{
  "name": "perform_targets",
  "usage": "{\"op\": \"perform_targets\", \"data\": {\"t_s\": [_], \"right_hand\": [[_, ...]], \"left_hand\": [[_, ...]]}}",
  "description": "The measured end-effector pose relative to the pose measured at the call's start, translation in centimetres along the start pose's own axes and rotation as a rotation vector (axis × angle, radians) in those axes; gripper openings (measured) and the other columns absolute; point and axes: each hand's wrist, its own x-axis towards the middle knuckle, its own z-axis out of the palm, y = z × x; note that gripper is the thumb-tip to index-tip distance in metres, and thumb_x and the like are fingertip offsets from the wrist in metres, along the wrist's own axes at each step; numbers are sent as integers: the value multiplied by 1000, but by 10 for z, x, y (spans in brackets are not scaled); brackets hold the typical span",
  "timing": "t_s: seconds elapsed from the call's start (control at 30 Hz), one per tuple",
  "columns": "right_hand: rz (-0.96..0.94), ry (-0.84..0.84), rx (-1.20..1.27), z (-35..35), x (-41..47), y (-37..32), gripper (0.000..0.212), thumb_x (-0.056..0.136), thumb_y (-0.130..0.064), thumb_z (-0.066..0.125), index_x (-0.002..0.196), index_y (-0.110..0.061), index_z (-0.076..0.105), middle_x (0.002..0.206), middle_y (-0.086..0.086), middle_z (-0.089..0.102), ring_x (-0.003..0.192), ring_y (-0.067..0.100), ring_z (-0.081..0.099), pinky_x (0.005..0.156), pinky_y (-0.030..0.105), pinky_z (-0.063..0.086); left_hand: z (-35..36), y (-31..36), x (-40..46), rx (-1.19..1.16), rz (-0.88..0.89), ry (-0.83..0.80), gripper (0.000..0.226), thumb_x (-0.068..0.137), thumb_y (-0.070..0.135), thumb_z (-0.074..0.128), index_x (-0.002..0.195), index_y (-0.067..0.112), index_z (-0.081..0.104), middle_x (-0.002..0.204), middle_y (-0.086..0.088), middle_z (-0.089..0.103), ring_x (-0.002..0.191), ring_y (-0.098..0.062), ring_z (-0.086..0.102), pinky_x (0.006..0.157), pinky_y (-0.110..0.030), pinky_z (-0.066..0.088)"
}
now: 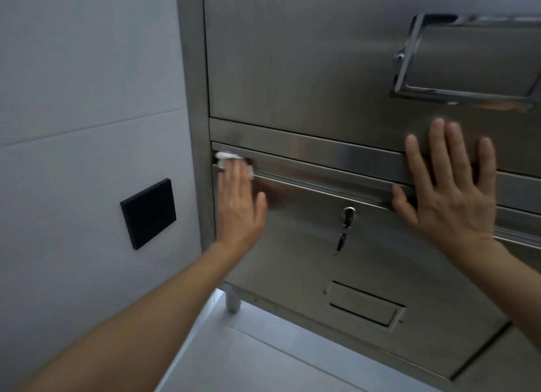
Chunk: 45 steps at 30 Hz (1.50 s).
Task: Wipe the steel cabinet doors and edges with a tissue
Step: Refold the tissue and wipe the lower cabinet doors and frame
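A steel cabinet fills the right of the head view, with an upper door (292, 54) and a lower door (307, 245). My left hand (237, 204) presses a crumpled white tissue (227, 157) with its fingertips into the top left corner of the lower door, at the narrow gap under the horizontal steel rail (336, 150). My right hand (450, 189) lies flat with fingers spread against the rail and the lower door's top edge, holding nothing.
A lock with hanging keys (347, 224) sits mid lower door. A label slot (366, 303) is below it, a chrome recessed frame (468, 57) on the upper door. A black square plate (148, 213) is on the white wall at left. A cabinet leg (232, 302) stands on pale floor.
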Motion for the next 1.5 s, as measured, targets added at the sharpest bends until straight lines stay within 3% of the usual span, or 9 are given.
{"op": "perform_targets", "data": {"t_s": [0.17,0.33,0.4,0.6,0.87,0.93,1.1,1.3,1.5], "right_hand": [[-9,1,-16,-1,2,1,67,100,-39,47,155,-7,29,159,22,22,152,31,10,120,53,11],[-7,8,-24,1,3,-1,66,100,-40,48,155,-7,30,158,23,26,148,35,19,120,53,11],[-7,9,-26,1,3,-1,66,100,-39,47,155,-7,30,158,23,25,148,35,19,120,53,10],[-12,1,-35,-1,3,0,66,100,-40,46,155,-7,29,158,22,24,148,35,20,120,53,10],[-6,20,-68,1,3,0,66,98,-41,45,153,-7,34,157,21,26,146,34,26,120,52,13],[-6,16,-70,-1,4,0,66,98,-41,45,154,-8,34,157,20,26,146,33,27,120,52,14],[-1,-48,-56,-9,7,2,64,100,-41,43,153,-7,34,157,21,30,147,33,26,119,54,17],[-28,-93,53,-40,8,15,59,101,-39,40,152,-8,38,157,19,33,146,30,32,116,53,30],[10,-236,3,-78,-49,80,65,100,-38,45,156,-9,28,162,18,22,150,30,21,120,53,21]], "left_hand": [[11,79,-21,-109,291,-103,58,106,31,20,146,-6,38,154,-20,37,147,-30,29,124,-42,13],[-9,-28,2,64,10,-26,61,101,28,30,150,-8,30,157,-24,29,148,-32,23,123,-44,11],[-9,-24,7,44,-60,-2,62,99,27,33,149,-9,29,157,-25,28,147,-34,22,123,-43,12],[15,131,-32,-234,209,-124,57,106,33,21,147,-3,38,154,-18,39,147,-29,29,123,-45,16],[-3,42,-10,-104,2,-52,66,106,42,13,149,-1,39,156,-14,37,148,-23,26,123,-44,12],[-3,60,-10,-150,-28,-66,69,105,45,13,147,-2,40,155,-16,38,148,-26,26,123,-42,10],[6,151,-29,-248,181,-190,68,107,44,14,142,-2,47,150,-16,46,143,-30,37,122,-43,15],[-1,147,-23,-165,221,-228,66,107,43,14,144,-2,45,149,-16,46,141,-30,40,121,-39,12],[-5,159,-22,-91,147,-306,64,101,38,25,146,-5,39,153,-19,39,144,-34,33,120,-31,3]]}}
